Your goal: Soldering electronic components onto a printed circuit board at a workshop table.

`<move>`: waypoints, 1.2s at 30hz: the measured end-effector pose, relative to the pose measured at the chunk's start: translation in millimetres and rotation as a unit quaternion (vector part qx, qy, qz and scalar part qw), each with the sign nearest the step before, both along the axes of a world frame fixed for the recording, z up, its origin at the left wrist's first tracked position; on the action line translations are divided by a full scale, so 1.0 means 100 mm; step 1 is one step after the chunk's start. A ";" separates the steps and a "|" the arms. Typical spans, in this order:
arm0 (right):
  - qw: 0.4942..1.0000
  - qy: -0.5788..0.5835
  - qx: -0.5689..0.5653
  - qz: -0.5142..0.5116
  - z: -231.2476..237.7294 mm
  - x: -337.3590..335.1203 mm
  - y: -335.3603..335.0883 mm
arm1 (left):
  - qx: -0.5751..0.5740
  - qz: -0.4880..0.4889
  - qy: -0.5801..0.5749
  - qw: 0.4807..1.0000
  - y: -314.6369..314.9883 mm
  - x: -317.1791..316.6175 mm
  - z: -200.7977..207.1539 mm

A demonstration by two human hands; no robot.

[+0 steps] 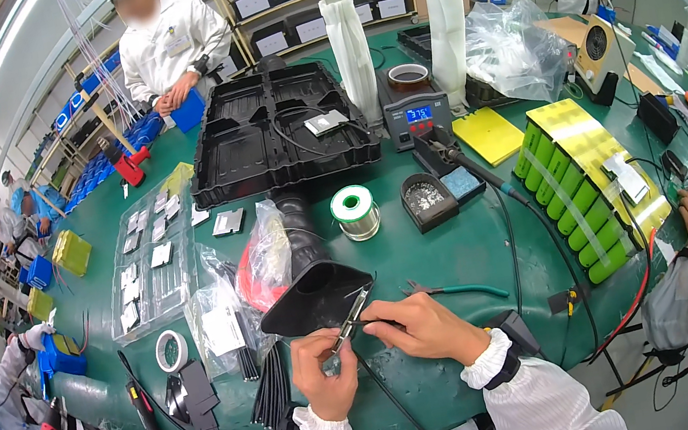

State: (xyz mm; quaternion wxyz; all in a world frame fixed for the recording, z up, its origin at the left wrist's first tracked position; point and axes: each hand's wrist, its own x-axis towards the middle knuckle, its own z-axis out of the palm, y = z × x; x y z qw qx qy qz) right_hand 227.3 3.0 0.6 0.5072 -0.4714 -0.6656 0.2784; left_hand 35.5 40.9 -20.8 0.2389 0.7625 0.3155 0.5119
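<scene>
Near the front of the bench my two hands meet over a slim silver metal piece, too small to name surely. My left hand pinches its lower end between thumb and fingertips. From the right, my right hand is closed in a pinch on a black cable, holding it against the metal piece. The cable hangs in a curve toward my lap. Just beyond my fingers opens the flared black nozzle of a ribbed hose. Green-handled pliers lie beyond my right hand.
A solder spool, a soldering station and an iron stand beyond. Right is a green-celled battery pack; left, a clear parts tray, tape roll and black cable bundle. A black plastic case lies farther back. Co-workers surround the bench.
</scene>
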 end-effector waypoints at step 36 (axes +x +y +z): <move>0.996 -0.035 0.024 -0.084 0.03 -0.15 -0.06 | 0.042 -0.011 0.026 0.999 0.01 0.00 -0.06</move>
